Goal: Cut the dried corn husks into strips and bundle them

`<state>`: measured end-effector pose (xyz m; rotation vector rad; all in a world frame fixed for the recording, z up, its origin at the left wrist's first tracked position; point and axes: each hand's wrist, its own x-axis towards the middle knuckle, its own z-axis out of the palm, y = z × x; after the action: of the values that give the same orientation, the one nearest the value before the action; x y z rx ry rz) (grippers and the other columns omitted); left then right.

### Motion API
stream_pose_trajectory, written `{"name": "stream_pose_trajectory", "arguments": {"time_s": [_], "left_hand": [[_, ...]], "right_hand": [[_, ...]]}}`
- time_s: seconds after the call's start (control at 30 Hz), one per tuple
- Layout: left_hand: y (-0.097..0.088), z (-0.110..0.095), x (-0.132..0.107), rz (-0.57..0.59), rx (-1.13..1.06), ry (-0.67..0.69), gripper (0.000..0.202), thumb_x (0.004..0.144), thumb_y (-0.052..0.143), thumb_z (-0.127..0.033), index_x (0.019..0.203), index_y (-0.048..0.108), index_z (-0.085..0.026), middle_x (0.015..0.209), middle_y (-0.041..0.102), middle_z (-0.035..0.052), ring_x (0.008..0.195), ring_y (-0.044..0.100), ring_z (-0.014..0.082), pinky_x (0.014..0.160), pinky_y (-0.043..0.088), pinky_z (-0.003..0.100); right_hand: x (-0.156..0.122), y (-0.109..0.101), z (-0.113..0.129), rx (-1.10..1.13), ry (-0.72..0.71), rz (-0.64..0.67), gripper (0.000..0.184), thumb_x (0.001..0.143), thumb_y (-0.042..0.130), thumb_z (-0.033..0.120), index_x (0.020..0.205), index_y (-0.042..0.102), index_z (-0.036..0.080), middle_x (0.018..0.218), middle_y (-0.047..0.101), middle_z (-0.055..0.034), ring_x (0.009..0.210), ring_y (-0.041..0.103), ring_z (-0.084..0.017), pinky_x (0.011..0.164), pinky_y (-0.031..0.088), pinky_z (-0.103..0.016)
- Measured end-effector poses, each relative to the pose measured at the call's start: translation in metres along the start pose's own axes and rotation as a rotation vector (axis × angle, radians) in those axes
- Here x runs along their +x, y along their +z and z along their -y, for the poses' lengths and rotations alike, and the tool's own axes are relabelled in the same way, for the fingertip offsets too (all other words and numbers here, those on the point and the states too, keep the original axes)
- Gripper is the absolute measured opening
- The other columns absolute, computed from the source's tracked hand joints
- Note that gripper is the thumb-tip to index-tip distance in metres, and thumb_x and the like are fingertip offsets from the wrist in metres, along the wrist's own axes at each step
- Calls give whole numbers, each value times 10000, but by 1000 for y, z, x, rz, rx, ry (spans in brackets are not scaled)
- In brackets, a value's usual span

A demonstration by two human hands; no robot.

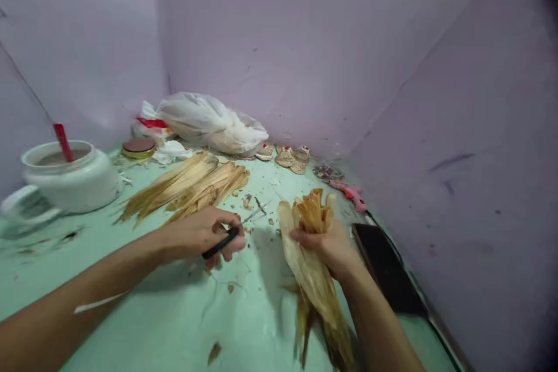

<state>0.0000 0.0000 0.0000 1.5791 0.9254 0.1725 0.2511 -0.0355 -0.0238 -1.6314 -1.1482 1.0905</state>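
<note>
My right hand (325,244) is closed around an upright bundle of dried corn husks (311,270). Its folded tops stand above my fingers, and long loose ends hang down towards the table's near side. My left hand (213,235), to the left of the bundle, is closed on a black-handled tool (221,243). A thin pale blade or shaft seems to extend from it, too blurred to name the kind. Behind my left hand lie more flat dried corn husks (192,183), apart from the held bundle.
A white mug (82,186) with a red-handled item stands at left. Along the back are a round lidded tin (138,147), a white plastic bag (204,122) and small woven shoes (292,158). A pink tool (355,195) and a dark phone (390,270) lie at right. Scraps dot the green table (170,325).
</note>
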Motion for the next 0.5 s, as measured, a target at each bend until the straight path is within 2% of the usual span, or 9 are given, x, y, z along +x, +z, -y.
{"name": "stream_pose_trajectory", "arguments": {"time_s": [0.2, 0.3, 0.5], "left_hand": [[6, 4, 12, -84, 254, 64, 161, 657, 551, -237, 796, 578, -160, 542, 463, -50, 480, 399, 78, 408, 286, 168], [4, 6, 13, -119, 291, 100, 137, 660, 516, -222, 765, 579, -162, 524, 418, -58, 481, 354, 74, 409, 256, 174], [2, 4, 10, -66, 312, 127, 126, 665, 454, -209, 712, 561, -162, 538, 401, -50, 489, 351, 77, 429, 252, 184]], "right_hand": [[1, 1, 6, -72, -29, 118, 239, 508, 684, 197, 571, 454, 193, 538, 413, 59, 497, 367, -95, 476, 293, -243], [3, 0, 5, -83, -67, 183, 219, 525, 673, 189, 558, 456, 191, 538, 415, 51, 502, 368, -96, 470, 288, -239], [3, 0, 5, -144, -115, 273, 190, 542, 656, 168, 565, 468, 186, 557, 441, 41, 522, 385, -96, 494, 307, -235]]}}
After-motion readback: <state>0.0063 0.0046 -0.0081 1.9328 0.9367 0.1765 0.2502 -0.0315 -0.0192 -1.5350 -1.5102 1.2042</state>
